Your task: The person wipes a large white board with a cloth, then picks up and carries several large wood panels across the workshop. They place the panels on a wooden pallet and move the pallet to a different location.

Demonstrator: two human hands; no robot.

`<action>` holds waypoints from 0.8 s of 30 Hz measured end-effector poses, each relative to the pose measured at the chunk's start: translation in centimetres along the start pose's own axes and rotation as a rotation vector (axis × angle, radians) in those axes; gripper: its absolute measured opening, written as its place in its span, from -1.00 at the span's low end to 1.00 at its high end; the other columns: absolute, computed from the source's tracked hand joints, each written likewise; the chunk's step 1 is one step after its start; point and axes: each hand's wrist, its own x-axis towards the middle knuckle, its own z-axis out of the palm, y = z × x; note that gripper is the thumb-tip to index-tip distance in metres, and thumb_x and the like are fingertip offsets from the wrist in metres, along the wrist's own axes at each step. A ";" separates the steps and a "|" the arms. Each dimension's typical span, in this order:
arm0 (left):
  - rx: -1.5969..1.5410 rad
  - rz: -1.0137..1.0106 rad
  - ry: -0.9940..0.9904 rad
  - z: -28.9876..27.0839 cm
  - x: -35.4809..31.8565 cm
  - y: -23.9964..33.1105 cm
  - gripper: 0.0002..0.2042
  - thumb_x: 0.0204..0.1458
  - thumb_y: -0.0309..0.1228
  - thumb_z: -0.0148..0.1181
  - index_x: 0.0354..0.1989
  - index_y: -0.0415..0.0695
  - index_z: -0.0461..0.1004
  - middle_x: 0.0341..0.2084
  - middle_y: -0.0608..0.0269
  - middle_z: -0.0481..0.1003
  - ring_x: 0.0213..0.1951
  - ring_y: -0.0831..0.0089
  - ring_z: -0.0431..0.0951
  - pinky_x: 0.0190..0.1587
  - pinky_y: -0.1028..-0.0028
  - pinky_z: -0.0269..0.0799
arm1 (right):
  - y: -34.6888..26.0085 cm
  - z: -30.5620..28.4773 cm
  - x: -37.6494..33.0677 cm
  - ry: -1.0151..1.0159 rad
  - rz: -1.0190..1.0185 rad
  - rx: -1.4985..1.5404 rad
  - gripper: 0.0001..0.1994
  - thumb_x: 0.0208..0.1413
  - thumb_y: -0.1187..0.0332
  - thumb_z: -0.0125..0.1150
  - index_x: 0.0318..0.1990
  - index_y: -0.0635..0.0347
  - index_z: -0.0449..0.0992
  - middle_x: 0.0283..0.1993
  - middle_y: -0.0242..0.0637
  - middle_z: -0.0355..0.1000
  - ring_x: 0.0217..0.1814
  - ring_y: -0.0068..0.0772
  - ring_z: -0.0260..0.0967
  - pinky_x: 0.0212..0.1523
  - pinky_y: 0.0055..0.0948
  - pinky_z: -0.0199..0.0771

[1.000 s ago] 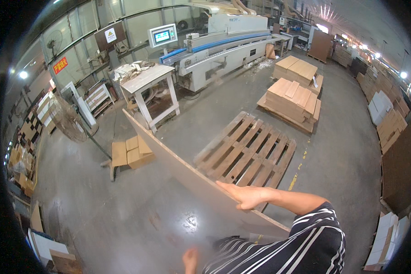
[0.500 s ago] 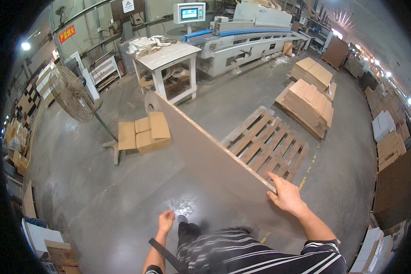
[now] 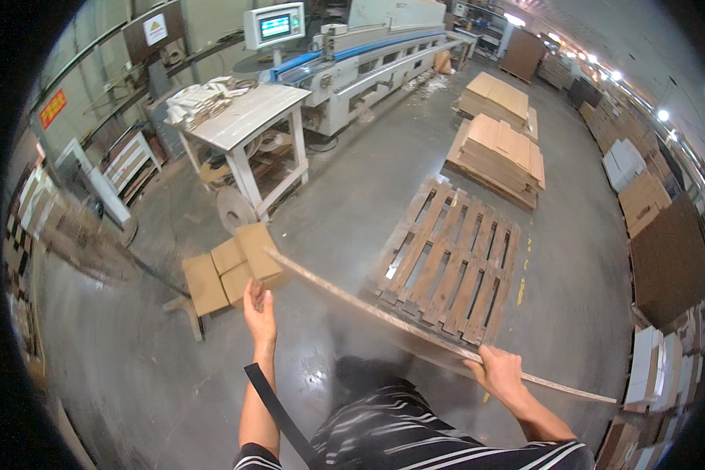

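Note:
A long, thin wood-coloured board [image 3: 376, 312] stands on edge in front of me, its pale top edge slanting from the open cardboard box down to the lower right. My right hand [image 3: 500, 370] is closed over that top edge, right of the middle. Most of the board's face is hidden from this angle. My left hand [image 3: 259, 312] is raised off the board's left end, near the cardboard box [image 3: 247, 262]. Its fingers are slightly curled with the thumb apart, and nothing is in it. A dark strap hangs by my left forearm.
A wooden pallet [image 3: 439, 270] lies just beyond the board. Stacks of brown panels [image 3: 500, 149] stand behind it. At the far left are a white worktable [image 3: 239, 117], a floor fan [image 3: 82, 235] and a long machine [image 3: 352, 90] with a screen. Panels [image 3: 677, 258] line the right side.
The board has swung, so its left end is nearer and its right end reaches farther right. My left hand has risen and opened. The whole view has turned to the right.

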 end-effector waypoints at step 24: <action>-0.315 0.124 -0.214 11.4 16.2 -2.1 -0.45 0.17 -0.11 -0.38 -0.80 -0.18 0.18 -0.85 0.18 0.29 -0.70 0.40 0.29 -0.61 0.43 0.17 | -0.7 1.4 6.4 0.080 0.346 -0.213 -0.49 -0.28 -0.06 0.37 -0.63 0.16 0.24 -0.66 -0.21 0.25 -0.58 -0.14 0.29 -0.53 -0.24 0.26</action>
